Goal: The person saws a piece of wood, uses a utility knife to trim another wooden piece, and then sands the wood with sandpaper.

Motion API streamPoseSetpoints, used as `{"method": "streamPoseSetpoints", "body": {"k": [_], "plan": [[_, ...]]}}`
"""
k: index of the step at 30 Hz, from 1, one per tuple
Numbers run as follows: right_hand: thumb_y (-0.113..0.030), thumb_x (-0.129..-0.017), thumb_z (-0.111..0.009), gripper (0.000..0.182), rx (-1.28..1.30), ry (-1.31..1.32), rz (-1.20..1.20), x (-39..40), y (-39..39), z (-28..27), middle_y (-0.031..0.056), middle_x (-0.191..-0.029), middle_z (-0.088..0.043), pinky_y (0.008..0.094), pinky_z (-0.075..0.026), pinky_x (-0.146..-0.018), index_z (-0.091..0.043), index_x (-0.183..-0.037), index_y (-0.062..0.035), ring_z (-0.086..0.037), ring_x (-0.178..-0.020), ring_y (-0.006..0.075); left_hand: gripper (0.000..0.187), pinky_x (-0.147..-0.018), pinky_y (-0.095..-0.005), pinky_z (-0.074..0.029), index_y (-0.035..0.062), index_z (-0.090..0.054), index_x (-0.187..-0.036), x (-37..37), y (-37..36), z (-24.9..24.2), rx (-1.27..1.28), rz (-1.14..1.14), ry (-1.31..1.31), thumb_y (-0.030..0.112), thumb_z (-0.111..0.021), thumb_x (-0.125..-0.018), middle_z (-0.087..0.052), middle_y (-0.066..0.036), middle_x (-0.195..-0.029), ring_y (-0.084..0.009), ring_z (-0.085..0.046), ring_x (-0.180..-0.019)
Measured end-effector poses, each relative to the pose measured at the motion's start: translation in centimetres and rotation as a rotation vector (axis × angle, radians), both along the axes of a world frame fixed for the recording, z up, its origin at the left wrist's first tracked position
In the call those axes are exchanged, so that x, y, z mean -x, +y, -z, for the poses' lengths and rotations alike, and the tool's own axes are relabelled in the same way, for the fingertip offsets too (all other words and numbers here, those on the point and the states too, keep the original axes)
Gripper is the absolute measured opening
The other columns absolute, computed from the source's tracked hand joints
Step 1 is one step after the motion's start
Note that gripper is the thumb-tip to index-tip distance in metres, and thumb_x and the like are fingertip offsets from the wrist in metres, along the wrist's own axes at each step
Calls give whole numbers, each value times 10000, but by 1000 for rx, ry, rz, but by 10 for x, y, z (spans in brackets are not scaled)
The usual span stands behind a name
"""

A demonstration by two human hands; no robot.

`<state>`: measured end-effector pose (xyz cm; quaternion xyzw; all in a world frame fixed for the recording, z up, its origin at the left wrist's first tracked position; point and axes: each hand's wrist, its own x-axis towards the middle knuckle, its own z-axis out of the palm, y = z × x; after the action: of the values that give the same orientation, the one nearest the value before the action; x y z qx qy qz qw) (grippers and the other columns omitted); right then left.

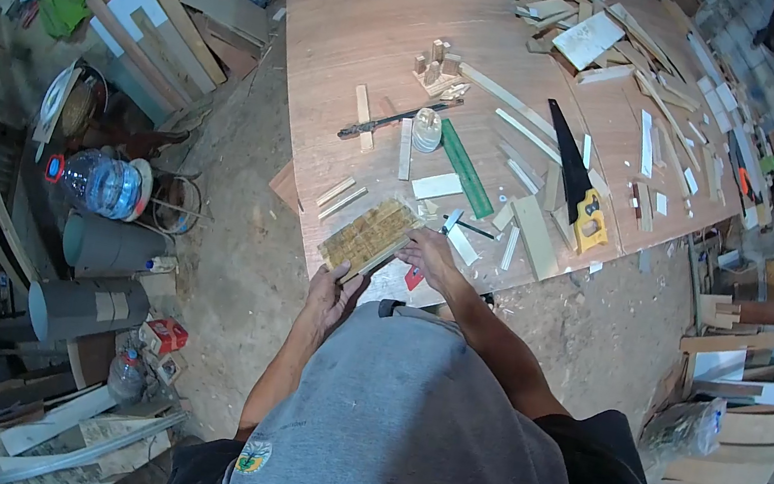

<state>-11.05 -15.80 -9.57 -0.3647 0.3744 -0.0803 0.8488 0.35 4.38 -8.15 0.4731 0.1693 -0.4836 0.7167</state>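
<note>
A rectangular wooden board with a mottled brown face (366, 232) is tilted at the table's near edge, held between both hands. My left hand (330, 292) grips its lower left corner, and my right hand (429, 255) is closed at its right edge. Just beyond lie a white block (437, 186), a green ruler (467, 169) and a jar (427, 131). Two thin wood strips (341, 200) rest to the left of the board. Beside my right hand are a dark pencil-like stick (476, 229) and a small red item (414, 278), partly covered.
A handsaw with a yellow handle (589, 220) lies on the wooden table (359, 35) at right. A bar clamp (396, 120) and small upright wood blocks (441, 63) stand farther back. Scrap wood (591, 41) is heaped at the far right. A large water bottle (102, 185) sits left.
</note>
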Motion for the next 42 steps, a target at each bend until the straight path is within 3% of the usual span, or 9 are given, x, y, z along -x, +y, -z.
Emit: {"method": "streamPoseSetpoints", "body": {"k": [4, 6, 15, 21, 27, 29, 33, 36, 42], "plan": [[-216, -973, -596, 406, 120, 107, -15, -1, -6, -13, 190, -1063, -638, 348, -610, -752, -558, -1218, 106, -681, -886, 270, 359, -833, -324, -622, -60, -485, -1263, 1, 5, 6, 66, 53, 203, 57, -602, -944, -611, -214, -1223, -325, -675, -1031], [-235, -907, -673, 400, 321, 250, -55, -6, -9, -21, 166, -904, -623, 308, -614, -613, -582, -1121, 90, -664, -722, 225, 357, -831, -330, -622, -47, -486, -1264, 2, 5, 1, 96, 103, 209, 53, -604, -942, -613, -213, -1218, -326, -674, -1035], [-309, -825, -700, 545, 581, 532, -261, -27, -35, -56, 208, -926, -701, 329, -584, -513, -610, -1123, 138, -712, -626, 241, 411, -767, -344, -628, 51, -435, -1278, 8, -2, -16, 180, 196, 126, 90, -652, -931, -608, -178, -1235, -270, -679, -1019], [-330, -814, -713, 522, 657, 479, -269, -30, -38, -66, 187, -824, -709, 337, -541, -437, -653, -1086, 111, -701, -573, 236, 567, -954, -377, -512, 50, -404, -1352, 1, -10, -3, 0, 359, -220, 192, -721, -904, -593, -153, -1250, -246, -592, -1155], [-362, -822, -728, 522, 638, 479, -279, -37, -34, -58, 165, -810, -704, 318, -510, -403, -666, -1080, 88, -664, -519, 211, 837, -1026, -386, -446, -31, -360, -1402, -12, -36, -23, -192, 694, -922, 299, -826, -790, -573, -186, -1264, -287, -561, -1188], [-336, -838, -719, 474, 612, 447, -274, -36, -35, -58, 141, -785, -692, 304, -504, -407, -670, -1074, 72, -649, -508, 199, 907, -1028, -386, -444, -50, -333, -1411, -14, -42, -33, -399, 841, -975, 289, -848, -746, -580, -218, -1246, -289, -571, -1170], [-214, -896, -669, 281, 352, 226, -201, -23, -31, -52, 58, -739, -638, 256, -501, -507, -672, -1034, 31, -620, -568, 146, 921, -1001, -379, -465, -42, -311, -1418, -15, -41, -12, -332, 720, -1148, 251, -851, -732, -598, -237, -1215, -275, -588, -1145], [-120, -931, -620, 133, 104, -139, -119, -15, -26, -30, 19, -752, -603, 241, -493, -618, -662, -975, -3, -598, -663, 110, 921, -983, -373, -479, -39, -293, -1419, -10, -43, -32, -292, 669, -853, 224, -847, -732, -596, -245, -1218, -273, -600, -1124], [-86, -930, -573, 183, -7, -124, -32, -4, -18, -10, 56, -884, -634, 248, -459, -676, -651, -1050, 28, -581, -776, 119, 933, -1000, -369, -470, -36, -291, -1421, -9, -34, -30, -176, 665, -891, 197, -859, -718, -565, -231, -1268, -269, -584, -1148]]}}
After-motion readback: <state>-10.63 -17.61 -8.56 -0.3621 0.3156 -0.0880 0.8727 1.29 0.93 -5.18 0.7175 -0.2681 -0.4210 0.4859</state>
